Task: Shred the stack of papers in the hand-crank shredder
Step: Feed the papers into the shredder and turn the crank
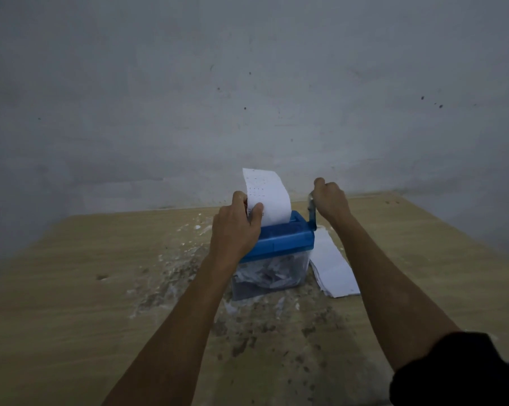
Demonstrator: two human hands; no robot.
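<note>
Left hand (235,230) pinches the sheet (269,197) standing in the shredder (279,241) (blue-topped); right hand (330,199) grips its crank (312,212).

Only one view is given, taken from a wide-angle camera worn on the person's head. It is aimed forward and somewhat downward, across a wooden table (71,288) toward a grey wall (247,83) that fills the upper half of the frame. The scene is seen from close range: both forearms are seen reaching away from the lower edge, and a dark sleeve (458,373) is cut off at the lower right corner. The blue hand-crank shredder (285,241) is framed just below centre. Straight edges of the table are bent slightly toward the frame's sides by the lens. No second view is provided, so no overlap can be described.
</note>
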